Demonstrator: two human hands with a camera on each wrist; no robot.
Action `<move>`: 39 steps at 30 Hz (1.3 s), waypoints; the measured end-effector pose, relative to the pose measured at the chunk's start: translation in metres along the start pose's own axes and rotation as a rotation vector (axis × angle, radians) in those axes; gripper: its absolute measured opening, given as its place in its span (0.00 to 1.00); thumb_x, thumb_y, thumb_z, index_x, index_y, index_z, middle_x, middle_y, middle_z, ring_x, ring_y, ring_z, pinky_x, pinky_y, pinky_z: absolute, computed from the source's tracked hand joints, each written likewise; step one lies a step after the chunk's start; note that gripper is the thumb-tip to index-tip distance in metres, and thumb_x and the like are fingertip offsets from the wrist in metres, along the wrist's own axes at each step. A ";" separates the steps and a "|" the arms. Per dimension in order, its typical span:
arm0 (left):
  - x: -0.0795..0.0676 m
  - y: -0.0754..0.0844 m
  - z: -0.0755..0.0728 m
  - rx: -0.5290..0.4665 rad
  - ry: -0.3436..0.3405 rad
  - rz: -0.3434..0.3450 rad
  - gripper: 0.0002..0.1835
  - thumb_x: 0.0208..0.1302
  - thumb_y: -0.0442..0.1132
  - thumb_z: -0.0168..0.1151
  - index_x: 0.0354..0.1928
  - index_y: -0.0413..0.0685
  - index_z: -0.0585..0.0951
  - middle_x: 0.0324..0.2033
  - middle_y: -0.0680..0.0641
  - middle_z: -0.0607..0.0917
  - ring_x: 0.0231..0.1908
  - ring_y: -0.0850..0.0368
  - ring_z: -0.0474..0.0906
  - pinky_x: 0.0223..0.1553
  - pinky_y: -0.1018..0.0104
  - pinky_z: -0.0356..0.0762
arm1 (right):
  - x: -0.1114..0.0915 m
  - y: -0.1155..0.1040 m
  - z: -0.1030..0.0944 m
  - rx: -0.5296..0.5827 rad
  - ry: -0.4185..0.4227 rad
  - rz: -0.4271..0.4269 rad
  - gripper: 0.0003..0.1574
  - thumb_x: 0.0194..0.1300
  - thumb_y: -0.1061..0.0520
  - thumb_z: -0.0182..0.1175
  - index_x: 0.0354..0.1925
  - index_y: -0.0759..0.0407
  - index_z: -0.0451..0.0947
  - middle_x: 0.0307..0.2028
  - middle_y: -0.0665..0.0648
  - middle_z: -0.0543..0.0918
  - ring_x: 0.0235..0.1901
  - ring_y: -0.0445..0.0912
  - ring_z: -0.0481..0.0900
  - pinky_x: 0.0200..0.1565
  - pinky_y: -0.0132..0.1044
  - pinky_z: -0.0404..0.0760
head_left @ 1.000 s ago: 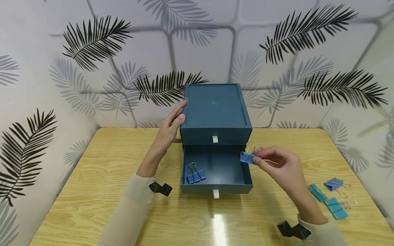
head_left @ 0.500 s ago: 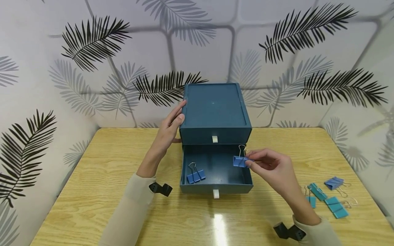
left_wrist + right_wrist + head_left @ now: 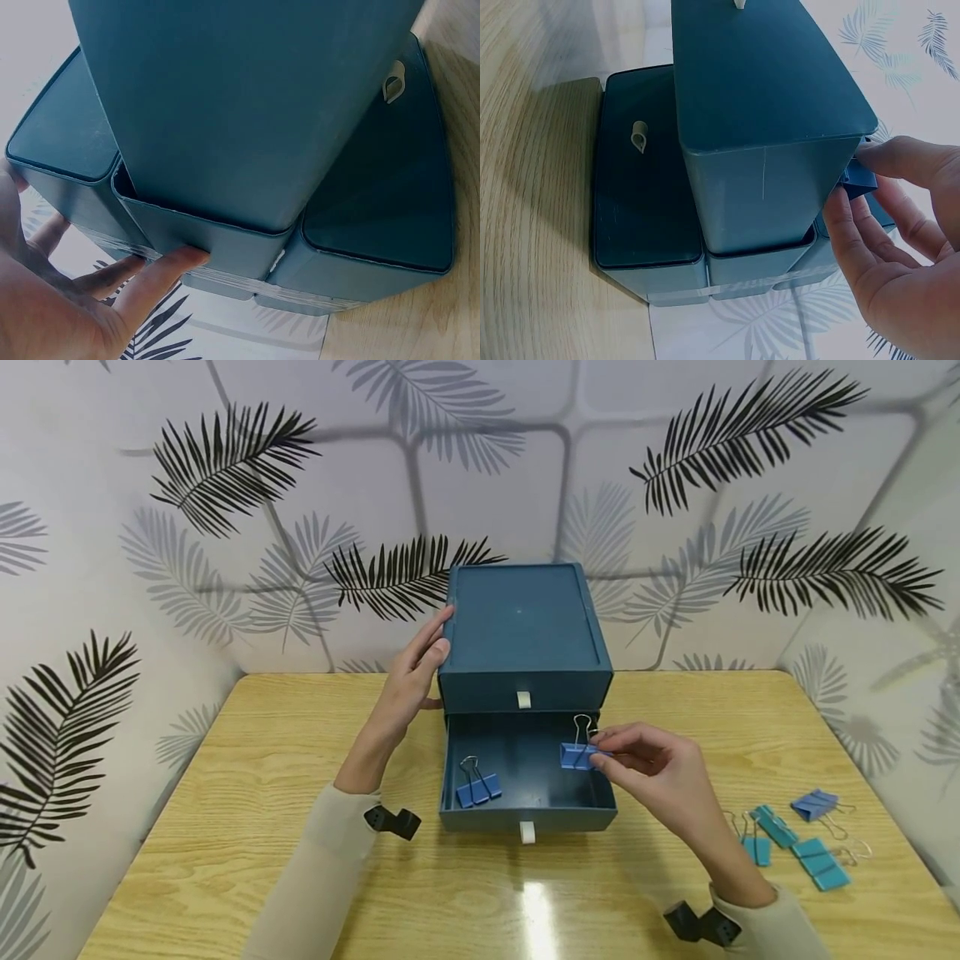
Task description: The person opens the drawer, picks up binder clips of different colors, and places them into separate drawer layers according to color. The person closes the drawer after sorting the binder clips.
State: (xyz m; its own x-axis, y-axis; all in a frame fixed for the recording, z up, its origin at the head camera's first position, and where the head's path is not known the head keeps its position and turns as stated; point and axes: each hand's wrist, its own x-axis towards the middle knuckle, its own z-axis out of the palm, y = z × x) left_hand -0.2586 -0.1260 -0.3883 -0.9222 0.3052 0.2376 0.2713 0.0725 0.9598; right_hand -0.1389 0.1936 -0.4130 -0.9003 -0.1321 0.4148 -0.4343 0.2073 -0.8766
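Observation:
A dark teal-blue drawer unit (image 3: 525, 618) stands on the table with its middle drawer (image 3: 480, 820) pulled out. My left hand (image 3: 401, 685) rests against the unit's left side, fingers extended; the left wrist view shows its fingertips on the side wall. With thumb and fingers, my right hand (image 3: 656, 768) pinches a blue binder clip (image 3: 574, 756) by its right end, over the right part of the drawer. Its wire handles point up. In the right wrist view that clip (image 3: 860, 182) is partly hidden by the drawer's side. Another blue binder clip (image 3: 478, 791) lies in the drawer's front left corner.
On the table at right lie a blue binder clip (image 3: 814, 805) and several teal binder clips (image 3: 822, 864). A closed drawer (image 3: 641, 202) with a pale pull tab sits below the pulled-out one. A leaf-patterned wall (image 3: 495, 485) rises behind the table.
My right hand has moved left, carrying the blue binder clip from the drawer's right edge to over its inside. A teal clip behind my wrist has come into view. My left hand stays put.

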 end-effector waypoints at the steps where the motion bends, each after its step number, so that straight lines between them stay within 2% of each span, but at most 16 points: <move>1: -0.001 0.002 0.001 -0.001 -0.003 -0.003 0.30 0.82 0.47 0.45 0.81 0.67 0.58 0.80 0.48 0.52 0.78 0.44 0.51 0.49 0.21 0.71 | 0.000 0.000 0.000 -0.001 -0.004 -0.002 0.08 0.62 0.73 0.69 0.39 0.65 0.86 0.44 0.62 0.87 0.43 0.45 0.88 0.45 0.37 0.86; 8: -0.012 0.027 0.006 -0.005 -0.005 -0.003 0.30 0.81 0.46 0.45 0.82 0.59 0.57 0.80 0.45 0.52 0.78 0.42 0.51 0.52 0.20 0.69 | 0.005 -0.005 0.003 -0.012 -0.064 -0.031 0.06 0.63 0.72 0.69 0.40 0.68 0.85 0.45 0.64 0.86 0.44 0.42 0.88 0.46 0.35 0.86; 14: -0.013 0.030 0.007 -0.003 -0.005 0.006 0.30 0.81 0.46 0.45 0.82 0.59 0.58 0.80 0.45 0.52 0.77 0.42 0.52 0.51 0.21 0.70 | 0.012 -0.006 0.013 -0.071 -0.097 -0.032 0.07 0.61 0.71 0.71 0.37 0.62 0.86 0.43 0.59 0.87 0.40 0.44 0.88 0.43 0.34 0.86; 18: -0.011 0.026 0.006 -0.007 -0.004 0.006 0.30 0.81 0.46 0.45 0.82 0.58 0.58 0.80 0.45 0.53 0.77 0.42 0.52 0.52 0.21 0.70 | 0.018 -0.007 0.020 -0.132 -0.109 -0.032 0.08 0.61 0.69 0.72 0.37 0.60 0.86 0.42 0.56 0.87 0.39 0.44 0.88 0.42 0.34 0.86; 26: 0.001 -0.002 -0.001 -0.007 0.001 0.015 0.29 0.82 0.47 0.45 0.81 0.67 0.58 0.80 0.49 0.52 0.78 0.44 0.52 0.49 0.22 0.73 | 0.026 -0.007 0.032 -0.227 -0.146 -0.049 0.12 0.59 0.71 0.73 0.40 0.59 0.86 0.40 0.54 0.87 0.36 0.43 0.88 0.39 0.36 0.87; 31: 0.001 -0.004 -0.001 0.001 0.003 0.032 0.28 0.81 0.51 0.46 0.80 0.75 0.60 0.80 0.53 0.54 0.77 0.46 0.53 0.48 0.22 0.73 | 0.031 -0.007 0.037 -0.280 -0.162 -0.048 0.11 0.58 0.70 0.73 0.39 0.59 0.86 0.39 0.54 0.87 0.35 0.43 0.88 0.39 0.35 0.87; 39: -0.001 -0.002 0.000 0.008 0.005 0.027 0.27 0.81 0.55 0.47 0.78 0.79 0.61 0.79 0.54 0.55 0.77 0.48 0.54 0.49 0.23 0.74 | 0.041 -0.008 0.049 -0.323 -0.223 -0.021 0.09 0.59 0.68 0.73 0.37 0.59 0.86 0.37 0.53 0.87 0.34 0.43 0.87 0.38 0.34 0.87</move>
State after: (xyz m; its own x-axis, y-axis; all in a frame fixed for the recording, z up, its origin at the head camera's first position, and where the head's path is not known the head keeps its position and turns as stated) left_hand -0.2586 -0.1262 -0.3905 -0.9159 0.3024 0.2641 0.2983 0.0722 0.9517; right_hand -0.1707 0.1395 -0.4011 -0.8781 -0.3392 0.3376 -0.4714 0.4917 -0.7321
